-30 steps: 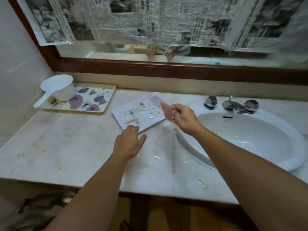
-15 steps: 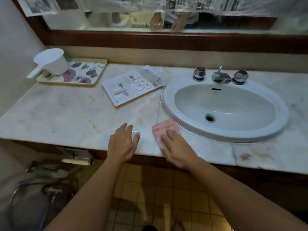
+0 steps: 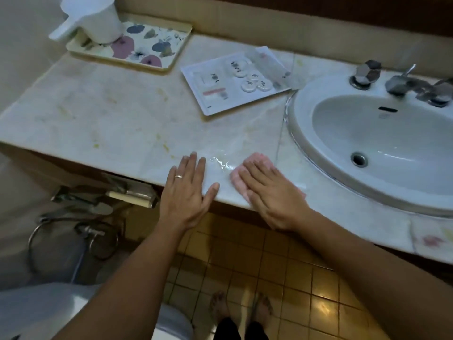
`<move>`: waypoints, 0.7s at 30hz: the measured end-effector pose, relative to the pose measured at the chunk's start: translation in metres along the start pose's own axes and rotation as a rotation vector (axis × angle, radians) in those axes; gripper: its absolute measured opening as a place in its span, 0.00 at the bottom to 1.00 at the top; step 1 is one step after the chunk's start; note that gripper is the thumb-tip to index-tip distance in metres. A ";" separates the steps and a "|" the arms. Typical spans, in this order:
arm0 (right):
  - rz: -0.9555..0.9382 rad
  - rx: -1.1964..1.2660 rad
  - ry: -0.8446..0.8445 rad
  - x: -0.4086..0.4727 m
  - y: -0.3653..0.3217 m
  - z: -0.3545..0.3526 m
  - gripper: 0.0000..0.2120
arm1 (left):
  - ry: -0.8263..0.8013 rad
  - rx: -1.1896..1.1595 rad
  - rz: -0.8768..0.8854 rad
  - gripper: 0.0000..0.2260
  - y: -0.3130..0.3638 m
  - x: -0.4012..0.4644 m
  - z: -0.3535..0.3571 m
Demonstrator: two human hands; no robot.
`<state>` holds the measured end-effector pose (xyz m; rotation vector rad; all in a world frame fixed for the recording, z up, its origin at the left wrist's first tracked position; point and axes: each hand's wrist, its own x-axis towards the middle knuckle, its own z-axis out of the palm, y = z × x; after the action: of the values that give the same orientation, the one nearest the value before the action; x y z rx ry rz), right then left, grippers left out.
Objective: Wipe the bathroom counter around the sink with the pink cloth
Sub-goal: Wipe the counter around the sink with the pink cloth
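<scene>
The pink cloth [image 3: 260, 160] lies flat on the marble counter [image 3: 117, 119], near its front edge and just left of the white sink [image 3: 302, 106]. My right hand [image 3: 272, 193] presses down on the cloth with fingers spread flat, covering most of it. My left hand [image 3: 186, 192] rests open, palm down, on the counter's front edge, a short way left of the cloth. A small streak of water [image 3: 220, 164] glistens between the two hands.
A white card with small round items [image 3: 232, 82] lies behind the hands. A flowered tray [image 3: 157, 49] with a white scoop [image 3: 95, 18] stands at the back left. The faucet and taps [image 3: 402, 82] sit behind the basin. A paper holder [image 3: 132, 195] hangs below the counter.
My right hand brought the cloth down from above the sink rim to the counter's front edge and slid it slightly left. The view has tilted downward. My left hand stays flat.
</scene>
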<state>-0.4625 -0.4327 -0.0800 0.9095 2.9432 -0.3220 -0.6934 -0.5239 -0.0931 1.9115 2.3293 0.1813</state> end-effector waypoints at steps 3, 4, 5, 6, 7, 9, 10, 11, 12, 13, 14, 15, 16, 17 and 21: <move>0.272 0.015 0.023 0.006 0.046 -0.010 0.30 | 0.017 0.000 0.004 0.36 -0.002 0.000 0.002; 0.384 0.026 0.055 0.025 0.050 -0.012 0.31 | 0.023 0.006 0.008 0.36 -0.003 0.000 0.003; 0.467 0.022 0.095 0.049 0.046 -0.012 0.30 | 0.027 0.009 0.013 0.36 -0.004 0.000 0.005; 0.509 0.011 0.118 0.072 0.032 -0.012 0.29 | 0.033 0.007 0.015 0.36 -0.004 0.000 0.006; 0.495 -0.015 0.111 0.092 0.014 -0.009 0.28 | 0.048 0.001 0.012 0.36 -0.003 0.000 0.007; 0.284 -0.077 0.066 0.105 -0.019 -0.004 0.29 | 0.063 -0.019 -0.005 0.36 -0.003 0.001 0.008; 0.129 -0.078 0.023 0.094 -0.025 -0.005 0.28 | 0.060 -0.032 -0.012 0.37 -0.003 0.001 0.008; -0.014 -0.051 -0.005 0.076 -0.018 -0.008 0.28 | 0.065 -0.044 -0.016 0.38 -0.002 0.001 0.008; -0.119 -0.015 -0.031 0.057 -0.003 -0.012 0.27 | 0.077 -0.048 -0.016 0.38 -0.003 0.001 0.008; -0.155 -0.009 -0.056 0.043 0.017 -0.014 0.27 | 0.082 -0.050 -0.014 0.38 -0.003 0.001 0.008; -0.108 -0.033 -0.061 0.035 0.039 -0.016 0.27 | 0.083 -0.049 -0.011 0.38 -0.003 0.001 0.008; -0.001 -0.048 -0.038 0.035 0.057 -0.016 0.27 | 0.083 -0.047 -0.013 0.37 -0.002 0.001 0.008; 0.135 -0.053 -0.007 0.044 0.066 -0.015 0.28 | 0.085 -0.044 -0.016 0.37 -0.002 0.000 0.008; 0.259 -0.072 0.038 0.060 0.063 -0.010 0.29 | 0.085 -0.038 -0.016 0.37 -0.001 0.001 0.008; 0.243 -0.048 0.055 0.084 -0.010 0.003 0.29 | 0.064 -0.021 -0.027 0.37 -0.002 0.002 0.008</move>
<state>-0.5379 -0.3950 -0.0892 1.2714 2.8303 -0.2160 -0.6940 -0.5220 -0.1015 1.8905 2.3823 0.2666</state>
